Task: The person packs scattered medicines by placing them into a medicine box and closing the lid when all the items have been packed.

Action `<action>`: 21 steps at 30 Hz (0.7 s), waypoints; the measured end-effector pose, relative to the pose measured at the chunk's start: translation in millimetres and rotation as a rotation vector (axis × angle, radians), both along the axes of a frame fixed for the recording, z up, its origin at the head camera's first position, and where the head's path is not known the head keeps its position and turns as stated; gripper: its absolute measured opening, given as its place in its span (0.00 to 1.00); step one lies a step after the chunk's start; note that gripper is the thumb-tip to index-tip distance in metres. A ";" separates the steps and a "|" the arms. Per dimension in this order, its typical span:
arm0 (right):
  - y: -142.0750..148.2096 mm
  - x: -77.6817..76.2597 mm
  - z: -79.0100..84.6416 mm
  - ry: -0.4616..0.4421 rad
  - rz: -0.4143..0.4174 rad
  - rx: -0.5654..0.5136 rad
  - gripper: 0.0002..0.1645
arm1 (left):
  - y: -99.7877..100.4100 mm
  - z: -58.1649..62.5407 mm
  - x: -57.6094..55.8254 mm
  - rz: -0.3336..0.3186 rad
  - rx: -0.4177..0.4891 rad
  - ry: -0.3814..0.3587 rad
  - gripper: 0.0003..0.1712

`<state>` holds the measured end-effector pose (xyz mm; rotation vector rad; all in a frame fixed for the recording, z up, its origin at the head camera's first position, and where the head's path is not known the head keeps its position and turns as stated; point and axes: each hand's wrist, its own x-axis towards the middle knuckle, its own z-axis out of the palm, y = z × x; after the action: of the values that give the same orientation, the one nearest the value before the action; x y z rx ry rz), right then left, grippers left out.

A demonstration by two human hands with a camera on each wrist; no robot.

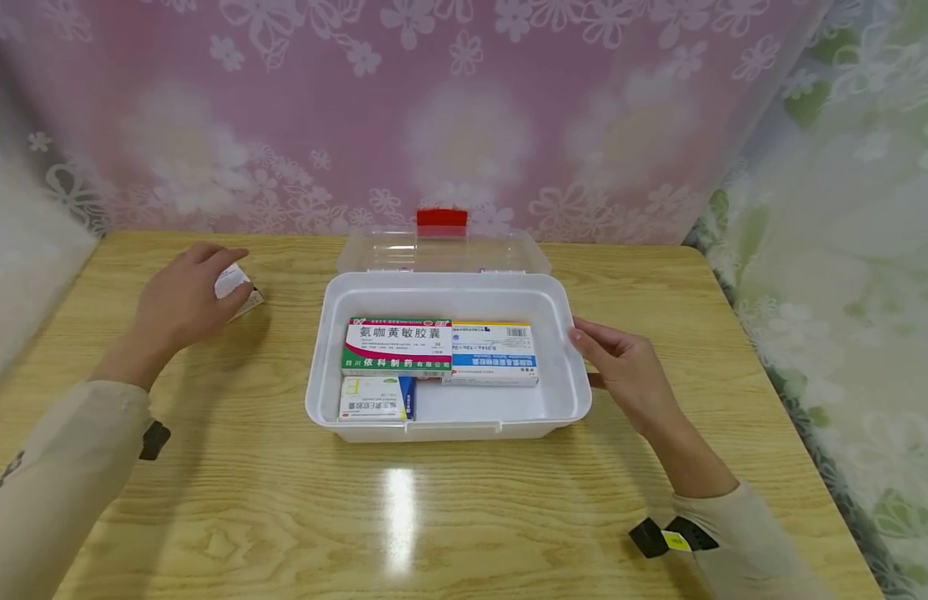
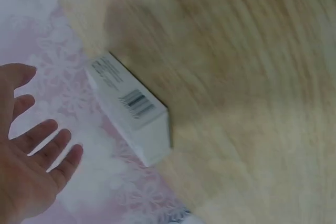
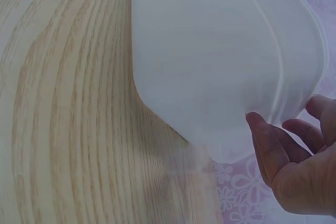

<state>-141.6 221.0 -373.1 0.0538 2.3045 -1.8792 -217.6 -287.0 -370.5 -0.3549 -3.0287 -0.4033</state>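
My left hand [image 1: 182, 296] is spread over a small white medicine box [image 1: 229, 282] on the left of the table. In the left wrist view its fingers are apart and stand clear of that carton [image 2: 131, 100], whose barcode shows. My right hand [image 1: 621, 362] grips the right rim of a white plastic storage box [image 1: 572, 392], thumb at the edge and fingers against the outer wall. Inside lie a green-and-white capsule box [image 1: 398, 346], a blue-and-white medicine box [image 1: 495, 354] and a smaller white carton with a blue end [image 1: 373, 398].
The storage box's clear lid [image 1: 381, 250] is folded back behind it, with a red latch [image 1: 442, 218] on its far edge. A wooden table [image 1: 283, 517] carries everything. Floral curtains [image 1: 464, 125] hang along its back and sides.
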 end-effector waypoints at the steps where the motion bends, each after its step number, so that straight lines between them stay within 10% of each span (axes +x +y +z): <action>1: -0.1 0.1 0.1 -0.001 0.000 -0.003 0.34 | -3.3 -2.8 -1.1 0.006 -0.005 -0.026 0.32; 11: -1.8 0.1 0.5 -0.001 -0.002 0.002 0.34 | -27.6 -22.4 -5.8 -0.012 -0.078 -0.269 0.39; 21: -2.7 0.7 0.3 -0.008 -0.019 0.006 0.34 | -32.7 -27.4 -9.6 -0.061 -0.190 -0.243 0.36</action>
<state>-140.9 218.3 -372.8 0.0838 2.3127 -1.8770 -227.2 -319.6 -397.9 -0.4399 -3.3118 -0.1724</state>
